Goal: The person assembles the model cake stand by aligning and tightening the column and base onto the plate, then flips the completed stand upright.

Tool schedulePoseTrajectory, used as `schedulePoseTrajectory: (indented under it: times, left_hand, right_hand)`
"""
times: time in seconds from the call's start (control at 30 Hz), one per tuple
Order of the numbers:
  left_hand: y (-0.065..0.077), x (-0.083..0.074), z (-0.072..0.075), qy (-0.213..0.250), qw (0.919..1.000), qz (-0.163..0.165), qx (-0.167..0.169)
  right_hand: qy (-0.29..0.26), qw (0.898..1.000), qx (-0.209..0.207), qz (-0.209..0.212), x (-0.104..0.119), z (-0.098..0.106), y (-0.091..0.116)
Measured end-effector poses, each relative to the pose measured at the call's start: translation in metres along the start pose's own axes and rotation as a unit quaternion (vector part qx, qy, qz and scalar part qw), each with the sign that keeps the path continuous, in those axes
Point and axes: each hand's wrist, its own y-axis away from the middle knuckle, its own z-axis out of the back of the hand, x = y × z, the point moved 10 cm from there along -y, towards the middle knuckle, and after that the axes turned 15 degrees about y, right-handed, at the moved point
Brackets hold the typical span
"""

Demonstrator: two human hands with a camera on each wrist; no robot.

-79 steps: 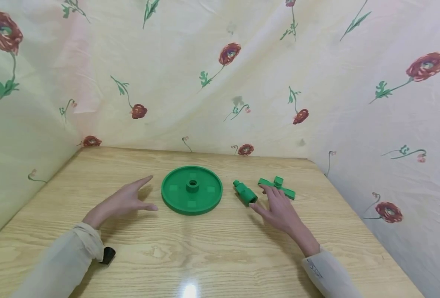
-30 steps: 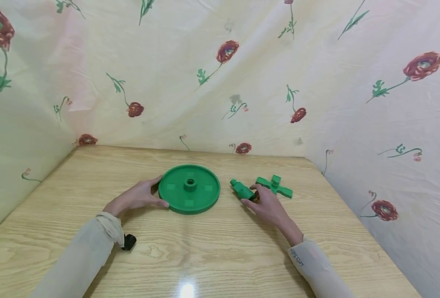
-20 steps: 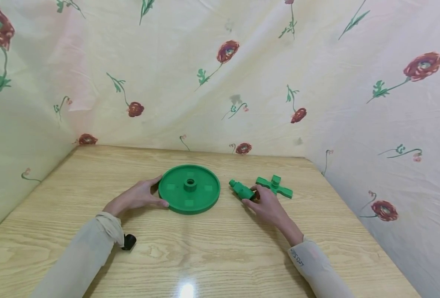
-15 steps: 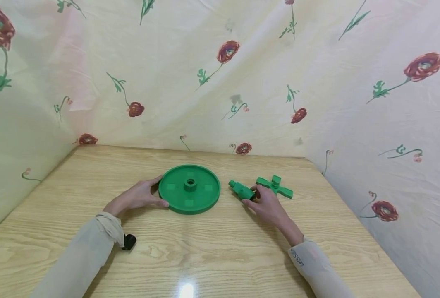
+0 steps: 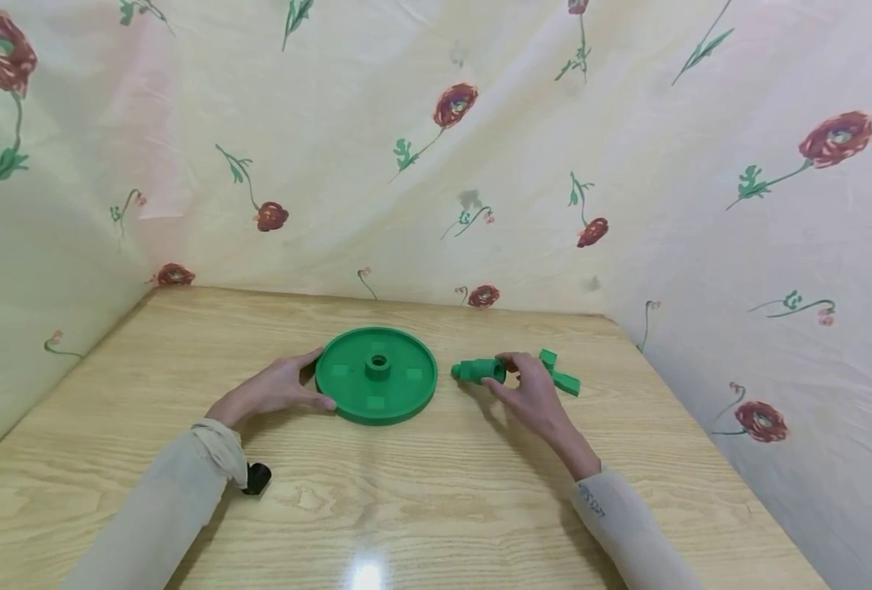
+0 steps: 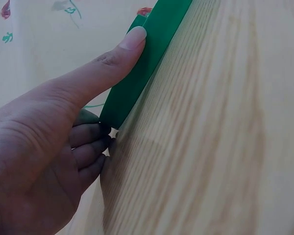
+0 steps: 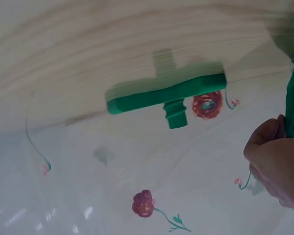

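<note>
A round green plastic disc [image 5: 351, 389] with a raised rim and a hollow hub at its centre lies on the table. My left hand [image 5: 277, 388] grips its left edge; in the left wrist view the thumb [image 6: 133, 40] presses on the rim's side and the fingers bend in at the lower end. To the disc's right, my right hand [image 5: 538, 403] pinches a green stepped cylinder [image 5: 474, 371] by its wide, hollow end, its narrow tip towards the disc. Behind that hand lies a green cross-shaped piece [image 5: 567, 383], partly hidden; the right wrist view shows its bar [image 7: 166, 94] and a short peg.
The wood-grain table [image 5: 406, 508] ends against a floral cloth [image 5: 377, 164] that rises at the back and both sides. A small black object [image 5: 256, 478] sits by the left cuff.
The left hand has come right onto the disc's rim. The right hand has taken hold of the cylinder and turned it from slanting to nearly level, with its tip pointing left.
</note>
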Motion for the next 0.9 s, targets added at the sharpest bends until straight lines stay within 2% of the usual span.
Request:
schedulePoseTrajectory:
  times: [0.23,0.5,0.9]
  left_hand:
    - [-0.002,-0.003,0.000,-0.003,1.0000,-0.004,0.002]
    - [-0.001,-0.003,0.000,-0.002,0.9999,-0.009,0.004]
    - [0.000,0.000,0.001,0.001,1.0000,-0.001,0.001]
  right_hand:
    - [-0.017,1.000,-0.021,0.004,0.012,0.009,-0.011]
    - [-0.051,0.997,-0.050,0.033,0.045,0.016,-0.024]
    - [-0.091,0.993,-0.039,0.066,0.090,0.001,-0.047]
